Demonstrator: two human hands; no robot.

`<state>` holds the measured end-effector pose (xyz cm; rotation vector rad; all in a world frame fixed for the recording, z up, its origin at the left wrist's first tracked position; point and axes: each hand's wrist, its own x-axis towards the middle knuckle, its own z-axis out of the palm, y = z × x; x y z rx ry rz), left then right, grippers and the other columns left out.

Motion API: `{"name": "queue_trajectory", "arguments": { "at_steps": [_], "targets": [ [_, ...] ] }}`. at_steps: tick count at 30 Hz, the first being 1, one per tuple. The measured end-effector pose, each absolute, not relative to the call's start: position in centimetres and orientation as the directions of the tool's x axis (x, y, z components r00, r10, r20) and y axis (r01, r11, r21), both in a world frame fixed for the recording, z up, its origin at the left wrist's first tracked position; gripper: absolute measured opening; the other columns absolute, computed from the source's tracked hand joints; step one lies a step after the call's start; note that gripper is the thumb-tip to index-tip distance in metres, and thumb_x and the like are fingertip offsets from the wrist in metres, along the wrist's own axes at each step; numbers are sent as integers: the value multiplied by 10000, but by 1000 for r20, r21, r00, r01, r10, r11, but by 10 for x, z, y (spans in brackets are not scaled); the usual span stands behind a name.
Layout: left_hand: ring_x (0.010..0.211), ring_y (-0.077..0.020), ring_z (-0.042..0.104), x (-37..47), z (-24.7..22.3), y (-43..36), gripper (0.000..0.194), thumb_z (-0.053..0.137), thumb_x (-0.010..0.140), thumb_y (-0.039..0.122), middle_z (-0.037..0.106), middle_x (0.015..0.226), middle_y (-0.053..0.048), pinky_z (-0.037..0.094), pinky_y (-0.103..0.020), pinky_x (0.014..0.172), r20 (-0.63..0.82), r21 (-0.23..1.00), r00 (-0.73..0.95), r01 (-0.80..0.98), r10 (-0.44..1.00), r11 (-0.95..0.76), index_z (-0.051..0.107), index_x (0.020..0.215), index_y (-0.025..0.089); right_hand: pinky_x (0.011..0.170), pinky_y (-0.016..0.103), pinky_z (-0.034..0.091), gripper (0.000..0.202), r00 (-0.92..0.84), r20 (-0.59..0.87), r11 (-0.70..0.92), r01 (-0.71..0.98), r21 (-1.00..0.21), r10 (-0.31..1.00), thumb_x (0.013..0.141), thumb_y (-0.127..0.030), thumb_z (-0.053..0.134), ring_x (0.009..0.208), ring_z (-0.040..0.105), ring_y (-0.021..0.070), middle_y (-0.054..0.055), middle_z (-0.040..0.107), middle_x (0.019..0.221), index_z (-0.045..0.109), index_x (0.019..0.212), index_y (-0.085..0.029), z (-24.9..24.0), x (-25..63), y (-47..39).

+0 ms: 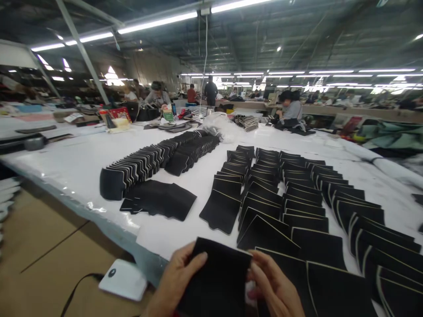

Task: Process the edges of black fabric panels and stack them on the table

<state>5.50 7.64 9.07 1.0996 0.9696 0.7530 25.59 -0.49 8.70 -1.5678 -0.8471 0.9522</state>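
Note:
A flat black panel (218,277), leather-like and roughly rectangular, is held up at the near edge of the table. My left hand (180,277) grips its left side, thumb on the front face. At its upper right corner, my right hand (272,284) pinches the edge between thumb and fingers. Just beyond my hands, overlapping rows of similar black panels (264,233) with pale edges spread to the right. A single row with a notched panel (221,211) at its front lies straight ahead. The panel's lower part runs out of view.
Fanned black pieces (112,182) stand in a long row on the white table (82,167), with a flat stack (161,198) beside them. Clear plastic (216,125) lies behind. A white device (123,279) with a black strap sits below the table edge. Several people work farther back.

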Motion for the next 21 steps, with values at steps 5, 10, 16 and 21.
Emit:
{"name": "queue_trajectory", "arguments": {
  "at_steps": [5, 10, 16, 21],
  "targets": [
    [890, -260, 569, 34, 121, 141, 347, 479, 938, 395, 604, 970, -89, 445, -366, 775, 594, 568, -155, 776, 789, -275, 711, 1115, 208, 727, 308, 552, 531, 240, -114, -135, 72, -988, 964, 874, -632, 535, 848, 688, 220, 98, 670, 1038, 560, 1202, -214, 79, 271, -2],
    [1030, -361, 489, 47, 101, 199, 397, 402, 975, 291, 552, 1169, -181, 462, -413, 735, 534, 205, -53, 976, 844, -69, 645, 1257, 153, 692, 281, 523, 334, 39, -74, -79, 173, -982, 997, 944, -447, 506, 754, 678, 174, 77, 659, 984, 567, 1166, -205, 72, 279, -5],
    [1098, -339, 486, 90, 66, 216, 495, 482, 950, 388, 576, 1237, -174, 457, -429, 933, 355, 205, 251, 919, 901, -337, 555, 1332, 82, 710, 257, 519, 288, 11, -14, -16, 274, -962, 1000, 948, -320, 478, 780, 664, 156, 67, 670, 1018, 551, 1203, -207, 73, 289, -6],
    [1142, -339, 500, 135, 54, 214, 736, 622, 830, 367, 580, 1261, -193, 416, -427, 1010, 268, 339, 365, 831, 892, -442, 385, 1436, 24, 657, 243, 490, 274, -136, 142, 196, 586, -787, 980, 923, -356, 562, 741, 657, 155, 48, 685, 962, 562, 1147, -199, 40, 288, -7]
  ]
}}
